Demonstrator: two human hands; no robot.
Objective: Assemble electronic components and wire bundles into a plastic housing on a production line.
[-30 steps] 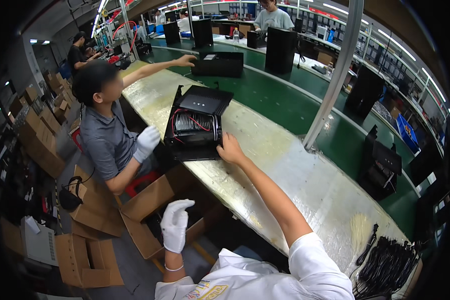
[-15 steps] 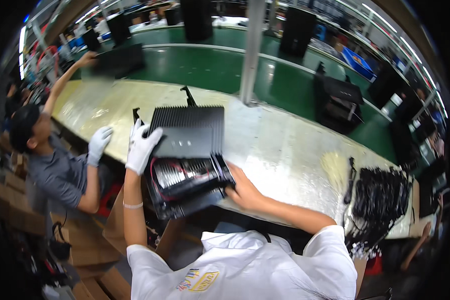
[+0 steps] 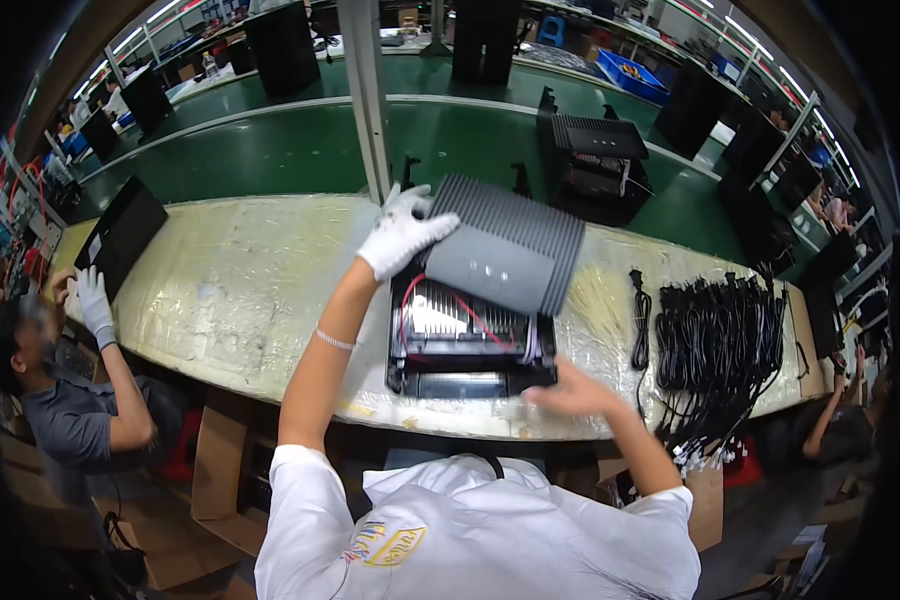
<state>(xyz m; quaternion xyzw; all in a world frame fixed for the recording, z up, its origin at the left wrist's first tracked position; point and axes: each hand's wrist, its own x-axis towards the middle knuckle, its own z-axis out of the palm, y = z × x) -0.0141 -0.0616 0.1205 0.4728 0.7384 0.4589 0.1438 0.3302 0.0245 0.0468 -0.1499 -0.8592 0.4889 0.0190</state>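
Note:
A black electronic device housing (image 3: 460, 385) rests on the wrapped worktable, its inside exposed with shiny metal fins and red wires. Above it a ribbed dark cover (image 3: 500, 250) is tilted, overlapping the housing's far part. My left hand (image 3: 405, 238), in a white glove, grips the cover's left edge, thumb over its top face. My bare right hand (image 3: 580, 390) is beside the housing's near right corner; motion smears its fingers, and I cannot tell whether it touches.
Bundled black cables (image 3: 720, 340) and pale ties (image 3: 598, 300) lie to the right on the worktable (image 3: 240, 290). Beyond runs a green conveyor (image 3: 260, 150) carrying a similar device (image 3: 600, 160). A metal post (image 3: 367, 110) rises behind. A co-worker (image 3: 70, 390) handles a black panel (image 3: 120, 235) at left.
The device has moved from over the table's near edge to lie squarely on the table. The cover has swung out of line with it. My right hand has shifted to the near corner.

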